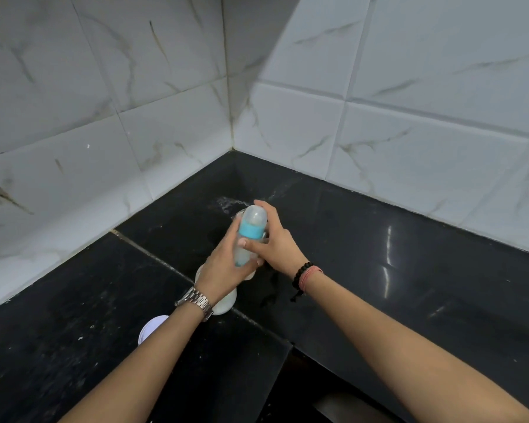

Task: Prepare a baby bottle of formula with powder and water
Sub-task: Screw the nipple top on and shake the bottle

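Observation:
A clear baby bottle [251,230] with a blue collar and a domed translucent cap is held above the black counter [379,270]. My left hand [226,267] grips its body from the left and below; pale liquid shows between the fingers. My right hand [275,239] wraps the bottle from the right, fingers reaching up beside the cap and collar. Under my left wrist stands a white container [226,303], mostly hidden. A round white lid [151,328] lies on the counter beside my left forearm.
The counter sits in a corner between two marble-look tiled walls [135,117]. A wet patch [226,203] shines on the counter behind the bottle. The counter steps down at the front edge [290,346], with something dark and round below.

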